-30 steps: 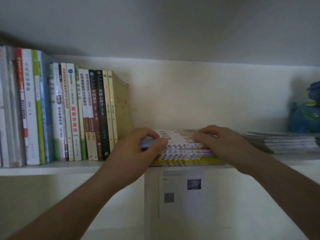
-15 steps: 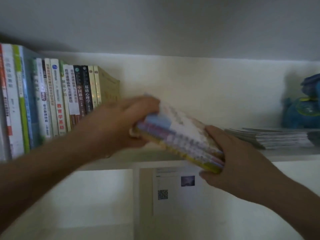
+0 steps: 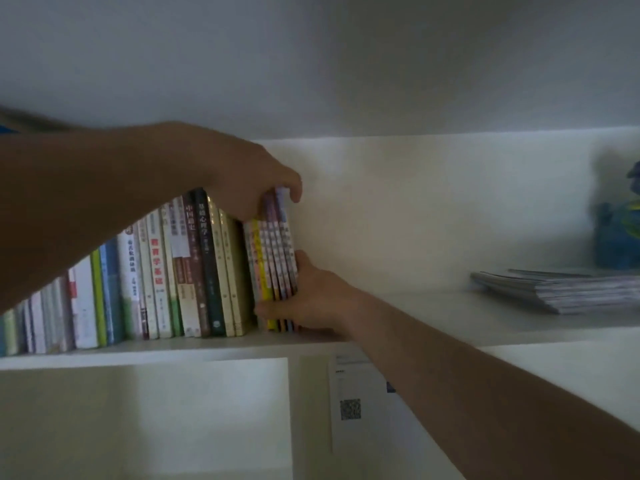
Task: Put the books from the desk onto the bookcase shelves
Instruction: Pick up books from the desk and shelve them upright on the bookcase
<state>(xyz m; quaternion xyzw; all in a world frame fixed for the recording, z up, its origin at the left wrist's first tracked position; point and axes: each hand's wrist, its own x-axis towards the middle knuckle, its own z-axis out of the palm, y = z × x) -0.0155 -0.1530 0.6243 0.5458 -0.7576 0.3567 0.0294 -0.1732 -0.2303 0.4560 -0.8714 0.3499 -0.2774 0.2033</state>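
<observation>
A bundle of several thin colourful books (image 3: 275,258) stands upright on the white shelf (image 3: 415,317), pressed against the right end of a row of upright books (image 3: 156,271). My left hand (image 3: 242,181) grips the top of the bundle, fingers curled over its upper edge. My right hand (image 3: 311,296) holds the bundle's lower right side, thumb across the spines near the bottom, and rests on the shelf board.
A flat stack of thin magazines (image 3: 568,289) lies on the shelf at the right, with a blue toy (image 3: 620,230) behind it. Below the shelf are an open compartment (image 3: 145,417) and a paper with a QR code (image 3: 349,408) on the divider.
The bundle lay flat on the shelf, was lifted and tilted by both hands, and now stands upright against the row of books. My left hand moved to its top.
</observation>
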